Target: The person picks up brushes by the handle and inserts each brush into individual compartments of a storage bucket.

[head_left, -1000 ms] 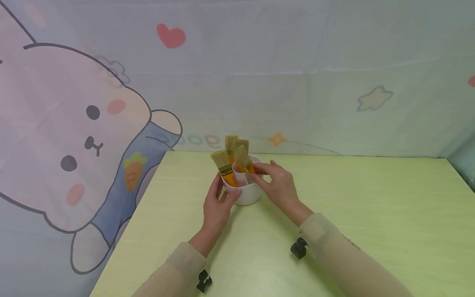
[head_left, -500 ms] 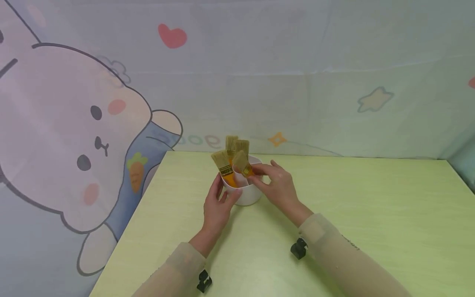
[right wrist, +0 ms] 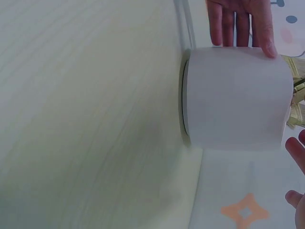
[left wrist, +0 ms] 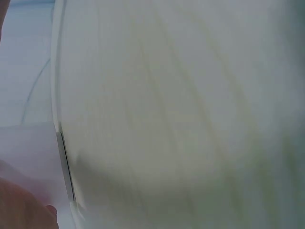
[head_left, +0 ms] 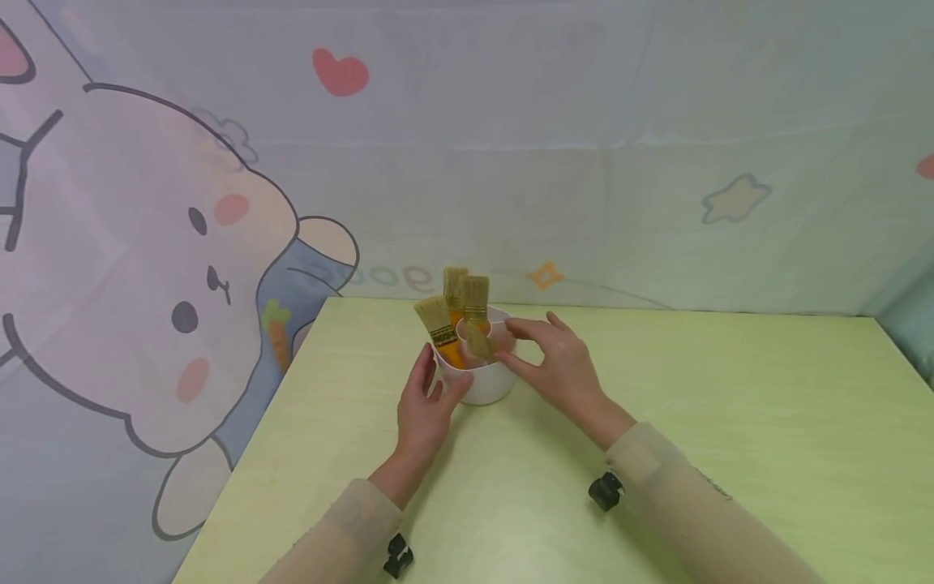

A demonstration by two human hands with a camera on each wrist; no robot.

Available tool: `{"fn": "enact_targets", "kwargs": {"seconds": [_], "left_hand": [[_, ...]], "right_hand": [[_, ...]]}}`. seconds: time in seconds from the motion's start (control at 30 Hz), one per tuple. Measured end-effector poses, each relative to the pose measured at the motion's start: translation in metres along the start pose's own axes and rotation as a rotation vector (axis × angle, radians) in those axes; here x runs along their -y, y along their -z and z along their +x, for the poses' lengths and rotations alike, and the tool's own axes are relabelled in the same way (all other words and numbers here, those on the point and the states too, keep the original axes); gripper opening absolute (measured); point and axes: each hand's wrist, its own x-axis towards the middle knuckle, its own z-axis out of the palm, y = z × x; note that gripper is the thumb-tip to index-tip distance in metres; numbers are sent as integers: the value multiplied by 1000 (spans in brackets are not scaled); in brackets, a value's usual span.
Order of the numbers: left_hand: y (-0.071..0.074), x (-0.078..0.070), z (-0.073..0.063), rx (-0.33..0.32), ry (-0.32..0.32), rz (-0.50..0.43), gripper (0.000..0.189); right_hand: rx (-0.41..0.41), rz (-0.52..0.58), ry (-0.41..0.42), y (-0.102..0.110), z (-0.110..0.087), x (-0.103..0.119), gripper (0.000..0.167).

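Note:
A white pen-holder-like container (head_left: 490,388) with inner dividers stands on the table, its outer wall filling much of the right wrist view. Several flat paintbrushes stand in it bristles up, such as the left paintbrush (head_left: 435,319). One front paintbrush (head_left: 478,342) sits lower, its bristles near rim level. My left hand (head_left: 426,414) holds the container's left side, thumb on the near wall. At the right rim is my right hand (head_left: 560,363), thumb and fingers apart beside the low paintbrush; whether the thumb tip touches it I cannot tell. The brush handles are mostly hidden.
The pale yellow-green table (head_left: 730,422) extends to both sides and toward me. Close behind its back edge hangs a printed cloth (head_left: 584,122) with a cartoon rabbit. A black wrist device (head_left: 606,491) sits under the right sleeve, and a similar one under the left.
The right hand was pinching the front paintbrush; its fingers have parted and moved slightly right. That brush has dropped lower in the container. The left hand has stayed nearly still.

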Motion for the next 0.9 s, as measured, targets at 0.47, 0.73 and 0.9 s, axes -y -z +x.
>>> {"fn": "enact_targets", "kwargs": {"seconds": [0.47, 0.73, 0.9], "left_hand": [[24, -15, 6, 74, 7, 138, 89], [47, -36, 14, 157, -42, 409, 87], [67, -47, 22, 232, -91, 646, 84]], "right_hand": [[2, -70, 6, 41, 2, -16, 48], [110, -125, -35, 68, 3, -23, 44], [155, -176, -61, 84, 0, -26, 43]]}}
